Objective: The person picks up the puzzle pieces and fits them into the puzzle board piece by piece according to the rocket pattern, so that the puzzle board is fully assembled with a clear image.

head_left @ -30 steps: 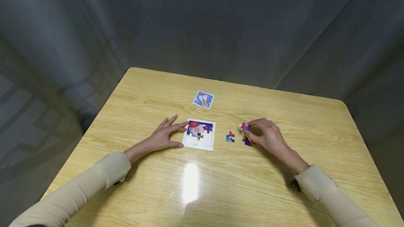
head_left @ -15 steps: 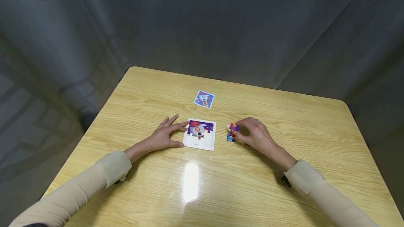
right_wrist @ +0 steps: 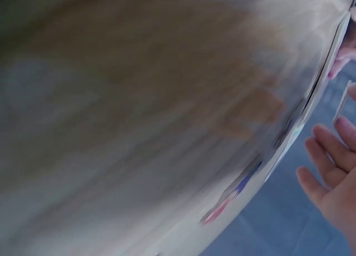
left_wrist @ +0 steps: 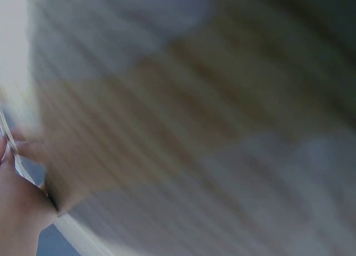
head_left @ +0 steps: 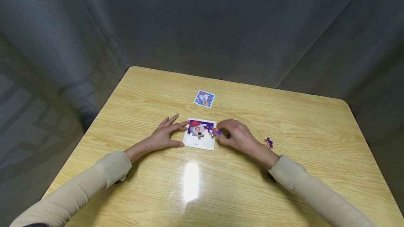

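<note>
A square white puzzle tray (head_left: pixel 199 144) lies mid-table with a partly assembled picture of a white-faced character in a red cap in its upper part. My left hand (head_left: pixel 162 136) rests at the tray's left side, index finger and thumb spread along that edge. Between thumb and fingertips, my right hand (head_left: pixel 241 136) pinches a red and purple jigsaw piece (head_left: pixel 216 131) at the tray's right edge. In the right wrist view the held piece (right_wrist: pixel 342 102) appears as a thin edge, off the table.
One loose purple and orange jigsaw piece (head_left: pixel 269 143) lies right of my right hand; a dark bit of another (head_left: pixel 228 135) shows behind the fingers. Beyond the tray lies a small picture card (head_left: pixel 204 98) of a similar character. Grey curtains (head_left: pixel 202 27) hang behind the table.
My right hand has carried the red and purple jigsaw piece leftward from the loose pieces to the tray. The red and blue piece is now hidden by that hand. My left hand stays put.
</note>
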Tool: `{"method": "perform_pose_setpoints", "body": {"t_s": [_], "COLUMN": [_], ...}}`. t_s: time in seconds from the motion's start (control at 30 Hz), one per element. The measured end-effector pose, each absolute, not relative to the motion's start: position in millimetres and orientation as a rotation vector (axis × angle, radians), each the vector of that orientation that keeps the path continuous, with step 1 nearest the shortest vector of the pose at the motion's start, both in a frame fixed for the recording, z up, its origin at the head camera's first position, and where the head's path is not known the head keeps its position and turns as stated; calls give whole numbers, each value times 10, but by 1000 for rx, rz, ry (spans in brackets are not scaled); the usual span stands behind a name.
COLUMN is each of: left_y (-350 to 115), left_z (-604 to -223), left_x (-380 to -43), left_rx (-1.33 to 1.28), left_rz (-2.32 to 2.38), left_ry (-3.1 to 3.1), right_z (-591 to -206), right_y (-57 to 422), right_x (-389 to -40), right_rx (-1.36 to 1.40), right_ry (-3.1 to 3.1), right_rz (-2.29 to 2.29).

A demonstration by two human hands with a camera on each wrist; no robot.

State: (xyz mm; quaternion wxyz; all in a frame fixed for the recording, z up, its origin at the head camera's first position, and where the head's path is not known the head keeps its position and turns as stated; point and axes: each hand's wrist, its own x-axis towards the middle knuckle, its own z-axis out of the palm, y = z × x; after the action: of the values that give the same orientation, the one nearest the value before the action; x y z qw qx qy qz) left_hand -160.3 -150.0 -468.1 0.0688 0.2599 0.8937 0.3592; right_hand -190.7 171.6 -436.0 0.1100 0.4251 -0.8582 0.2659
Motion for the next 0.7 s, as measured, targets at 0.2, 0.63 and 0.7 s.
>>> {"method": "perform_pose_setpoints", "body": {"t_s": [0.2, 0.63, 0.7], "left_y": [-1494, -1495, -1496], "left_z": [-4672, -4676, -4670], "left_x": [-1606, -1606, -1606], "left_rx": [792, 792, 792], "left_rz": [1090, 1093, 1096], "left_ry": [2692, 2692, 2691], "right_z": [-4356, -4378, -4384], "right_y": [1566, 1460, 1454], "right_x": [-1889, -1939, -1942], "right_rx": [1263, 1275, 1279], "right_ry": [-2577, -2668, -2666], "right_rz": [763, 686, 679]}}
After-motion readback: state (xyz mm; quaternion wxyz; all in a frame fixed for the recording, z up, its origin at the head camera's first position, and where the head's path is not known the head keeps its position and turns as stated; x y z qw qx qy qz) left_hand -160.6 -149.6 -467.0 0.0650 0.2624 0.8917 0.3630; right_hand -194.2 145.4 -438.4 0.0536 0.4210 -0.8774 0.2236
